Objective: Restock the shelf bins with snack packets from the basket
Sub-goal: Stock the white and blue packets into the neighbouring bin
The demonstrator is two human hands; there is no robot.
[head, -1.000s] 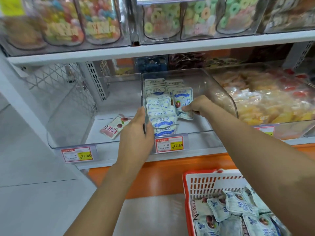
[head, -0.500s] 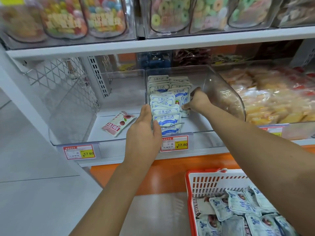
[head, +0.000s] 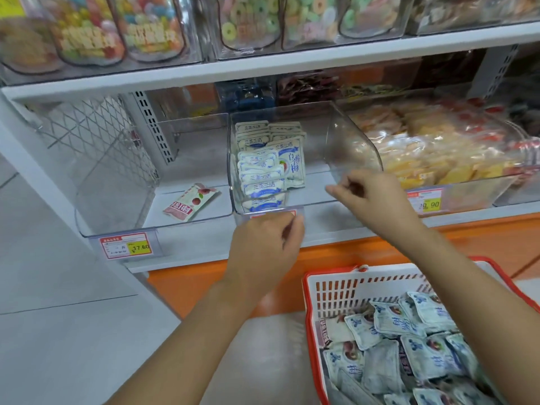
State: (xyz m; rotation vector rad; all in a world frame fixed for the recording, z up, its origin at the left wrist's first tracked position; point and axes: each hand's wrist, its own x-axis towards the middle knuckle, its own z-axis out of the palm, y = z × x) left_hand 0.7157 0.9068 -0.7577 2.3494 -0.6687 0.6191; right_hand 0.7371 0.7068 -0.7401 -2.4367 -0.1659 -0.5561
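A clear middle bin (head: 359, 141) on the lower shelf holds a row of white-and-blue snack packets (head: 263, 173) stacked front to back along its left side. My left hand (head: 264, 249) hovers in front of the bin's front lip, fingers loosely curled, holding nothing. My right hand (head: 371, 197) is outside the bin at its front right, fingers loosely curled and empty. A red-rimmed white basket (head: 336, 290) at lower right carries several more of the same packets (head: 409, 343).
The left clear bin (head: 117, 182) holds one pink-and-white packet (head: 190, 201). The right bin is full of yellow and red packets (head: 438, 153). Candy jars (head: 251, 21) line the upper shelf. Price tags (head: 125, 247) hang on the shelf edge above an orange base.
Both hands have drawn back out of the middle bin toward me and let go of the packets. The camera has moved closer and tilted down, showing more of the basket.
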